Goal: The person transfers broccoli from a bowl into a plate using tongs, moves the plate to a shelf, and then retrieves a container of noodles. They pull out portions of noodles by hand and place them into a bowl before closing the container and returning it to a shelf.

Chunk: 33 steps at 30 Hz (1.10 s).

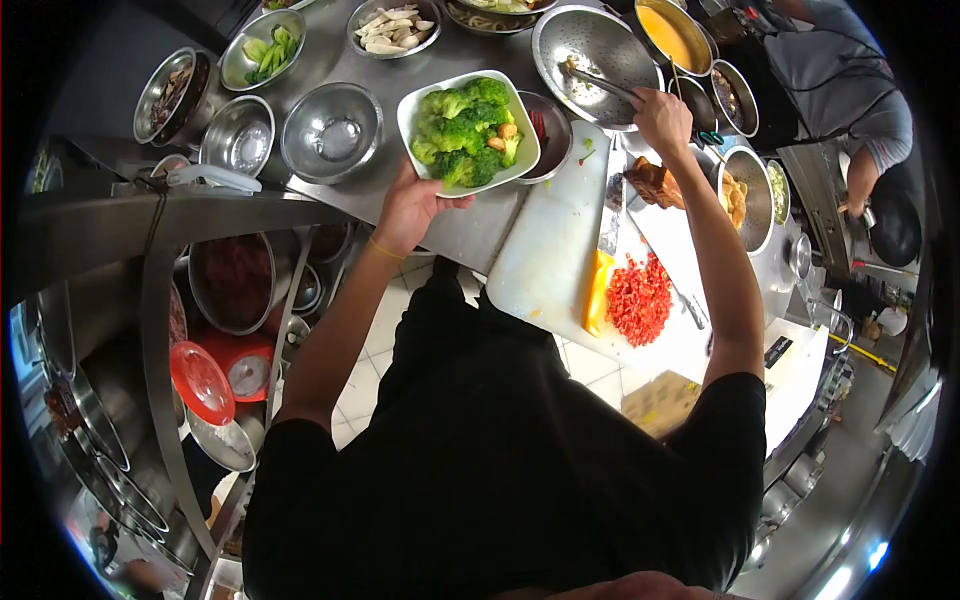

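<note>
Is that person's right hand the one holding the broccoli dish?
No, the left hand holds the white dish of broccoli, while the right hand grips a utensil at the perforated metal bowl.

Our two arms reach forward from short black sleeves, bare below them, and spread apart. The left forearm (345, 330) slants far and to the right, ending in the left hand (414, 208), which is turned palm up in a supporting grip: the thumb points far, the fingers extend to the right, some of them hidden. A thin yellow band (385, 248) circles our left wrist. The right forearm (717, 240) angles far and to the left, and our right hand (662, 118) lies farther out, its back showing, fingers curled into a grip.
</note>
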Motion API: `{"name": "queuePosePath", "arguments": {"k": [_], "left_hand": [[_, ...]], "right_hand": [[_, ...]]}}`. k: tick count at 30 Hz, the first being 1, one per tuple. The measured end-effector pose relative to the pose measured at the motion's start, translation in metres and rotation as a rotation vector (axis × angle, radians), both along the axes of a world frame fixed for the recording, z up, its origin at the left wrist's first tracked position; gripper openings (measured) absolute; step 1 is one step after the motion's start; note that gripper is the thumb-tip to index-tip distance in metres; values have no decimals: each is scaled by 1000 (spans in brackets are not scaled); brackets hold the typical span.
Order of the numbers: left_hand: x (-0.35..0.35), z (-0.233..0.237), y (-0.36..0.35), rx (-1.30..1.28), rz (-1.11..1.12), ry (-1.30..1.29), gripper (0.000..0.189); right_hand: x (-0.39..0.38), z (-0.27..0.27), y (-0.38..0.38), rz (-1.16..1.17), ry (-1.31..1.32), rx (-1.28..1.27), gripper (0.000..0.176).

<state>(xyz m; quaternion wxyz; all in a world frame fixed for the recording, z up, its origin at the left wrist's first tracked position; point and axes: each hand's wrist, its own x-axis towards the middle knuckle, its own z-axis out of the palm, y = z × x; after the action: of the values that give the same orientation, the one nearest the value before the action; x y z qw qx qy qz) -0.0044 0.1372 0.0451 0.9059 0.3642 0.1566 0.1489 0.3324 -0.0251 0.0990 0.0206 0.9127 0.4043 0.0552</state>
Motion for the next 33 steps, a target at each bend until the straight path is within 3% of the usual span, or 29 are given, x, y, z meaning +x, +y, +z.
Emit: {"name": "queuePosePath", "arguments": {"k": [3,4,8,11,14,19,21,23,26,27,28,29,31,33], "left_hand": [[6,1,2,-5,-10,-5,50],[8,2,1,-8,7,11,47],[17,-11,6,-25,-29,-12,49],[26,-9,8,-10,-66,-58,51],[37,-11,6,-32,-121,-75,53],[40,-2,-2,-97,-118,-137,53],[37,2,-5,-110,-72,-128,44],[27,-1,-5,-113,-78,-136,47],[9,4,-15,-104,-77,-150,52],[-3,7,-18,-69,-36,-136,53],[-16,11,-26,-85,43,-89,54],[-31,13,-33,-97,130,-42,56],[-68,11,-49,-60,177,50,59],[-110,22,-78,-89,337,157,59]], "right_hand": [[-9,10,-17,15,-47,177,19],[-17,23,-22,-38,-9,198,23],[-88,93,-40,110,113,297,20],[-131,107,-46,255,113,274,21],[-148,112,-48,294,132,97,26],[-143,134,-55,269,202,271,28],[-135,129,-58,298,208,191,27],[-118,126,-61,227,242,272,27],[-71,143,-82,-56,347,317,27],[-38,139,-95,-141,358,273,26],[0,129,-111,-94,171,205,25],[18,133,-119,-195,230,120,25],[61,123,-139,-177,105,-107,27],[107,95,-147,-185,93,-140,29]]}}
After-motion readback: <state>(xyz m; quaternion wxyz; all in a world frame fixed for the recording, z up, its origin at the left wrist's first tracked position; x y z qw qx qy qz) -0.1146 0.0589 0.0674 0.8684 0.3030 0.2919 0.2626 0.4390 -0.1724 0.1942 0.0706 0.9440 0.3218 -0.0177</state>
